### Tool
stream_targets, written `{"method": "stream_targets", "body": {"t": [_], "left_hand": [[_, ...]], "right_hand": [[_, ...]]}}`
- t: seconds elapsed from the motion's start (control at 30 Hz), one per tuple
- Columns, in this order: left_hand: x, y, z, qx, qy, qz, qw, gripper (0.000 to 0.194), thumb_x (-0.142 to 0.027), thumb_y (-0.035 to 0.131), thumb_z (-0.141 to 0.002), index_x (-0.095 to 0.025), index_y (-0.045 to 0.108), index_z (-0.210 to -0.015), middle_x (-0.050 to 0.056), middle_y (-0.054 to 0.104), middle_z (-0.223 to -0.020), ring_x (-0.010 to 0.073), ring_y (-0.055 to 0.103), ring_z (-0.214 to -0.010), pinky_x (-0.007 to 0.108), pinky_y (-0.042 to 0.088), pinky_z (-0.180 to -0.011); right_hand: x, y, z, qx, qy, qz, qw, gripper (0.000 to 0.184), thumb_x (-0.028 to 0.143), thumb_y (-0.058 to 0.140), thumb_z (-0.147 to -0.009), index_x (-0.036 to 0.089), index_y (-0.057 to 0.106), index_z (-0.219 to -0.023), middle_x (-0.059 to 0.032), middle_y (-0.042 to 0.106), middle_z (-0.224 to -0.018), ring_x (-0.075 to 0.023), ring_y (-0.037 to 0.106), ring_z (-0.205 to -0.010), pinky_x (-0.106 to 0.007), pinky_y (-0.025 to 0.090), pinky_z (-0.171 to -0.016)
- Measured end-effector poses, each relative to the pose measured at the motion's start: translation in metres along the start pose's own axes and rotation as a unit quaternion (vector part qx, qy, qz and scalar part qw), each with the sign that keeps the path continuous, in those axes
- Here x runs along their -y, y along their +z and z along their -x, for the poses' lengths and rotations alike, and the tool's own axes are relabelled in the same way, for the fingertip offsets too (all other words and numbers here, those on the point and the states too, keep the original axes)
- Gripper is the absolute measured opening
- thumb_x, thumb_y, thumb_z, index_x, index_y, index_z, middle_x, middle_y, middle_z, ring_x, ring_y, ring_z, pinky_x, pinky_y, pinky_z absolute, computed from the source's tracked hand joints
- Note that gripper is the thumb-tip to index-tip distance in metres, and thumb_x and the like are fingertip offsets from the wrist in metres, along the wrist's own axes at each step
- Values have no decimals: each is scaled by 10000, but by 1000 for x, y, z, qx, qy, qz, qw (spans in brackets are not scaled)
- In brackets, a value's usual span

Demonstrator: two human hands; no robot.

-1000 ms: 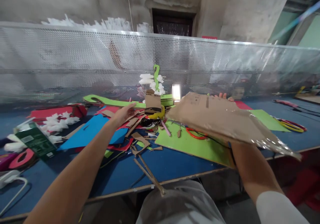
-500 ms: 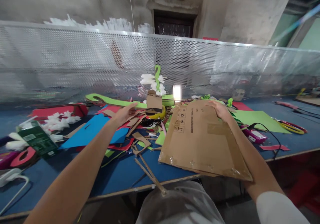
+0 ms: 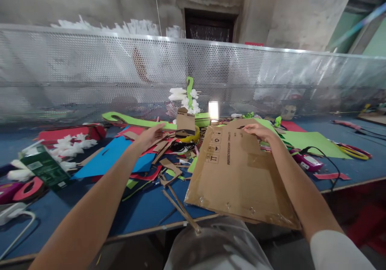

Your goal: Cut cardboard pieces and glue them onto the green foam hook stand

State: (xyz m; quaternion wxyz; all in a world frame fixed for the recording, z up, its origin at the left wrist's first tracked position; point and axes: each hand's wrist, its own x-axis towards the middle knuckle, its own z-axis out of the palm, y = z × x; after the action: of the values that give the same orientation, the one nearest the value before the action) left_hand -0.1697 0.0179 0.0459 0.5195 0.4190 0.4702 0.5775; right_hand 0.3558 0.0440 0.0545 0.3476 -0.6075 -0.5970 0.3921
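A flattened brown cardboard box [image 3: 238,173], printed and taped, slants over the table's front edge. My right hand [image 3: 259,132] pinches it near its top edge. Further left, my left hand [image 3: 150,136] has its fingers loosely stretched over the scraps, at the lower edge of a long green hook-ended strip [image 3: 132,121]; whether they press on it I cannot tell. Just right of those fingers stands a small brown carton piece [image 3: 185,122]. Behind it, white flowers [image 3: 189,104] surround an upright green hooked piece [image 3: 189,85]. Cardboard scraps [image 3: 170,167] are scattered between my hands.
Blue sheets [image 3: 105,157] and a green box [image 3: 45,167] lie on the left. At right are a green sheet [image 3: 313,143], a purple corded device [image 3: 306,160] and yellow-and-red-handled tools [image 3: 354,151]. A perforated metal screen [image 3: 99,73] closes the table's back.
My right hand has shifted left along the top of the cardboard box. The box's lower edge has moved down and slightly left, toward me. My left hand has hardly moved.
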Motion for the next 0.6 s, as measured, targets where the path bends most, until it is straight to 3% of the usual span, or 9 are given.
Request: {"method": "stream_targets", "body": {"t": [0.17, 0.4, 0.5, 0.6], "left_hand": [[4, -4, -5, 21, 8, -13, 1000, 264, -358, 861, -788, -137, 785, -910, 86, 795, -873, 177, 722, -739, 246, 613, -726], [7, -5, -8, 10, 16, -16, 1000, 278, -362, 882, -759, -129, 791, -881, 73, 782, -813, 160, 695, -696, 234, 599, -704], [5, -5, -7, 9, 8, -21, 1000, 292, -360, 885, -752, -123, 800, -899, 81, 794, -843, 157, 703, -724, 233, 603, -749], [4, -4, -6, 6, -2, -21, 1000, 283, -350, 874, -770, -122, 804, -922, 93, 805, -889, 161, 713, -751, 235, 605, -756]], "right_hand": [[1, 8, -3, -21, -46, 26, 998, 388, 451, 848, -812, 196, 791, -1099, -122, 808, -1067, -236, 740, -897, -302, 587, -752], [8, 4, -4, 7, -90, 96, 991, 296, 406, 816, -830, 198, 827, -1039, -134, 800, -1171, -285, 727, -1070, -358, 564, -921], [20, -1, -8, 7, -139, 225, 964, 329, 469, 793, -846, 236, 837, -1073, -115, 792, -1221, -312, 722, -1107, -381, 553, -949], [40, 9, -13, 28, -174, 335, 926, 378, 542, 741, -892, 267, 829, -1137, -113, 791, -1235, -333, 733, -1095, -409, 562, -937]]}}
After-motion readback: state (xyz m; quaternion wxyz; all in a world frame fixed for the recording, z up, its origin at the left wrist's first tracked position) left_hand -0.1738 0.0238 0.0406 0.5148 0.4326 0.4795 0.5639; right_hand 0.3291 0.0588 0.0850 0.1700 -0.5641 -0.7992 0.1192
